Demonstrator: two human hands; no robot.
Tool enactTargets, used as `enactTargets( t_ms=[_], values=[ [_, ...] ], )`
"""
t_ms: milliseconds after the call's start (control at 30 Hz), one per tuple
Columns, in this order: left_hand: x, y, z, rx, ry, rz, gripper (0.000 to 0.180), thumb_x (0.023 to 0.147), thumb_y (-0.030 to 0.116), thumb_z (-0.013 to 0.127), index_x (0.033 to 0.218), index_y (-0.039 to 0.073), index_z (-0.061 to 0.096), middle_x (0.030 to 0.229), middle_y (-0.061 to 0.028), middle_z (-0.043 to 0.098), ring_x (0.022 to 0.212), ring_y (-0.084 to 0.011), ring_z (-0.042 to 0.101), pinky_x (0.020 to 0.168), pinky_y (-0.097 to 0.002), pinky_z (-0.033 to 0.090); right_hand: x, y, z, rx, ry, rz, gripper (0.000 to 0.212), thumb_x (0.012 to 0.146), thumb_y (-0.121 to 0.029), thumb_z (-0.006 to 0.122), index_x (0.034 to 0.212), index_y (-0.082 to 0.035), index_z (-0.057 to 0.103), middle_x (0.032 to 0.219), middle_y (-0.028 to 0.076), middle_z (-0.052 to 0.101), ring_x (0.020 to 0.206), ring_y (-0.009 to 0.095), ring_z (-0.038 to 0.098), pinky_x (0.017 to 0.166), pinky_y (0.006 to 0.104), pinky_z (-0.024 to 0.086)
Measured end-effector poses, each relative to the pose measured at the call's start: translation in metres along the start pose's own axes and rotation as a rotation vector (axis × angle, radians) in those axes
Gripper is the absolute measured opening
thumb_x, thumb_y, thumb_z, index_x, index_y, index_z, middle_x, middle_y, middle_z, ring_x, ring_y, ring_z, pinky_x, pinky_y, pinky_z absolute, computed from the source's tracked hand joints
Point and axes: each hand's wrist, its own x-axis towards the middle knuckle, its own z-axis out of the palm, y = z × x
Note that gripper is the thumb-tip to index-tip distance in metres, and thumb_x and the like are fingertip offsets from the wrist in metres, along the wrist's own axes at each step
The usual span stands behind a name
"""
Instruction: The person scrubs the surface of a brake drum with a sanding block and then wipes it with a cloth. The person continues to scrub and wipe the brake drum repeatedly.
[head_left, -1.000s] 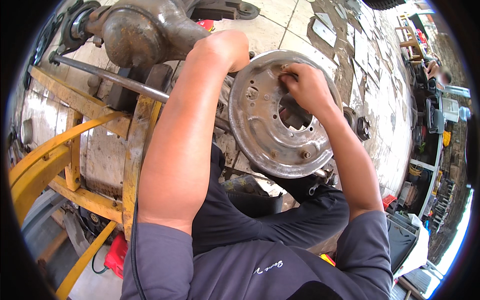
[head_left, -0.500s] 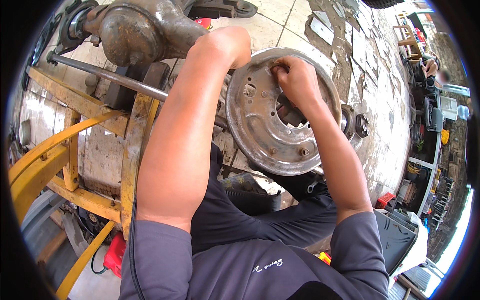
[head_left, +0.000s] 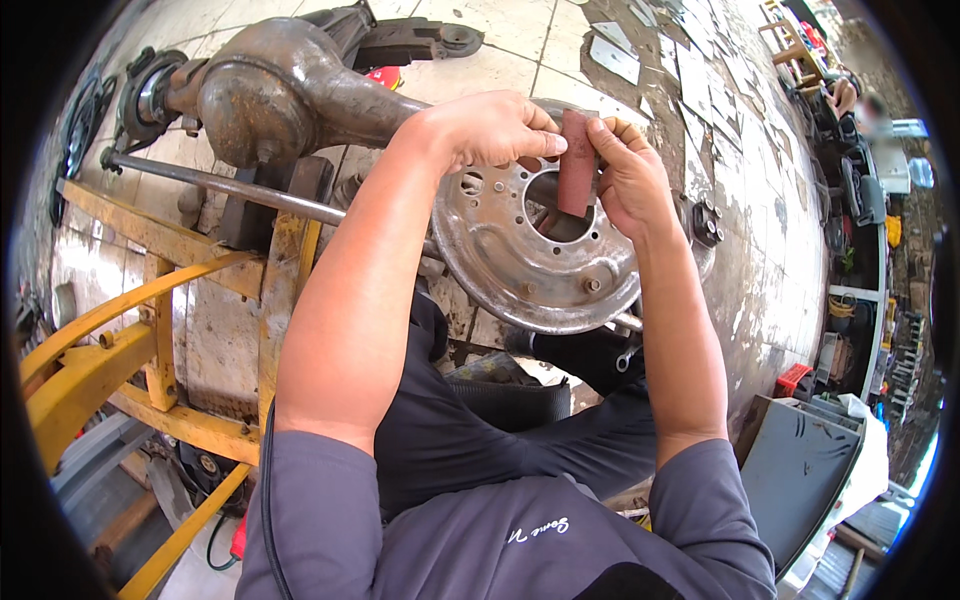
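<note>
A reddish-brown strip of sandpaper (head_left: pixel 576 178) hangs upright between my hands, in front of the metal plate. My left hand (head_left: pixel 508 130) pinches its upper left edge between thumb and fingers. On its upper right side, my right hand (head_left: pixel 632 172) grips it with the thumb in front. Behind them stands a round, worn brake backing plate (head_left: pixel 480 265) with a large centre hole and several small holes. My hands and the strip cover part of its upper half.
A rusty axle housing (head_left: pixel 255 100) extends at upper left, with a long metal rod (head_left: pixel 225 184) below it. A yellow metal frame (head_left: pixel 200 405) stands at left. Broken tiles (head_left: pixel 690 90) lie on the floor beyond the plate. At right is a grey box (head_left: pixel 800 455).
Both hands have come together in front of the plate, and the sandpaper strip is now visible between them. My right hand has moved off the plate's upper face. The view has shifted slightly.
</note>
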Motion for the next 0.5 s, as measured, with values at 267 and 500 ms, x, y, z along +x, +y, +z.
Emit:
enactTargets(
  t_ms=[267,500],
  values=[
    [0.006,0.014,0.020,-0.396,0.199,0.175,0.035,0.098,0.036,0.069,0.120,0.011,0.064,0.113,-0.0032,0.069,0.105,-0.0176,0.068,0.091,-0.0371,0.055,-0.014,-0.035,0.035,-0.177,0.134,-0.155,0.040,0.101,-0.029,0.065,0.119,0.007,0.066,0.096,0.010,0.070,0.080,0.012,0.062,0.070,0.0277,0.053],
    [-0.001,0.022,0.020,-0.498,0.321,0.162,0.045,0.091,0.029,0.078,0.122,0.002,0.061,0.112,-0.0122,0.068,0.102,-0.0234,0.069,0.090,-0.0392,0.059,-0.019,-0.047,0.044,-0.219,0.119,-0.175,0.036,0.103,-0.026,0.060,0.119,0.006,0.067,0.098,0.012,0.072,0.084,0.015,0.064,0.074,0.0297,0.053]
  ],
)
